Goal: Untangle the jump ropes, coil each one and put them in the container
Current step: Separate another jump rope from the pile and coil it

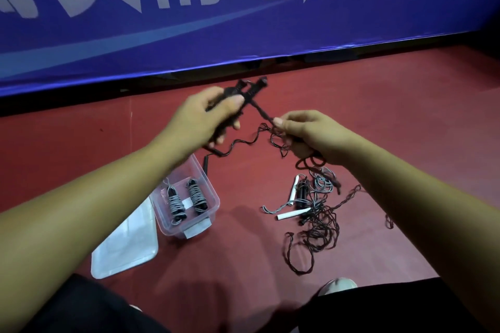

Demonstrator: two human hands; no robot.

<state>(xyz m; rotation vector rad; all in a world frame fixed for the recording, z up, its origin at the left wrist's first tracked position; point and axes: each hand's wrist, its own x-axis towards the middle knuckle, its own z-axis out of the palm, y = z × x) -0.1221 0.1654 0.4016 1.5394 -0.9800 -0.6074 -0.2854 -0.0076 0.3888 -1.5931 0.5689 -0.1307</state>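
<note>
Red floor [243, 238] under blue banner [243, 35] | left hand [205, 116] above container [215, 199] curls round black handles [250, 89], a core for winding, I judge | right hand [305, 132] pinches cord [263, 112] taut | two coiled ropes [176, 203] inside container | tangle [319, 213] right of container

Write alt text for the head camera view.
The left hand grips a black jump rope by its handles; the right hand pinches its cord. A clear container holds two coiled ropes; more tangled ropes lie to its right on the red floor.
</note>
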